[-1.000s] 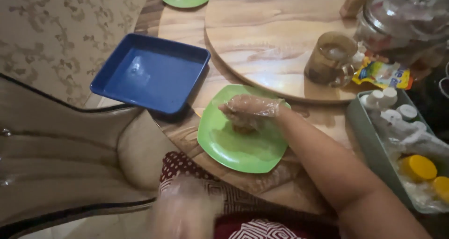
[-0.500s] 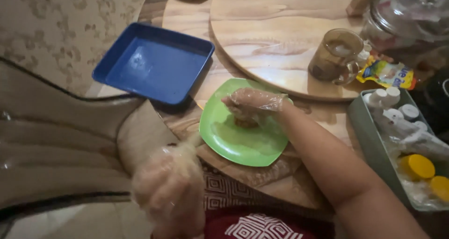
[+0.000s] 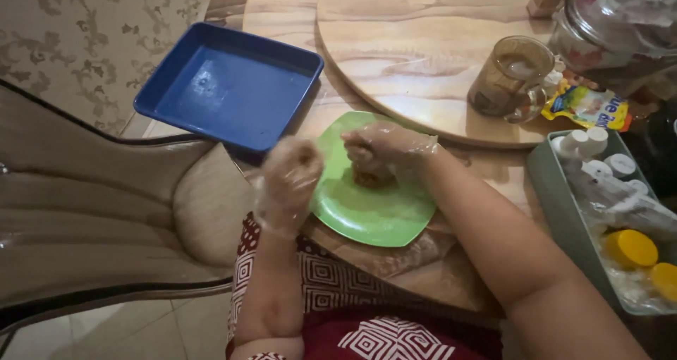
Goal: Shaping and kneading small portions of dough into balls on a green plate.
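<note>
My right hand [image 3: 384,148], in a thin clear plastic glove, is closed over a brown lump of food [image 3: 367,177] on a green square plate [image 3: 374,212] at the table's near edge. My left hand [image 3: 290,180], also gloved, hovers at the plate's left rim with its fingers curled in; it holds nothing that I can see. Most of the lump is hidden under my right fingers.
A blue square tray [image 3: 226,85] overhangs the table's left edge. A round wooden turntable [image 3: 423,50] bears a glass mug [image 3: 511,78]. A grey-green bin [image 3: 557,191] of bottles and yellow lids stands at right. A beige chair [image 3: 92,212] sits left.
My left hand has risen from my lap up to the plate's left rim. My right hand has stayed on the lump.
</note>
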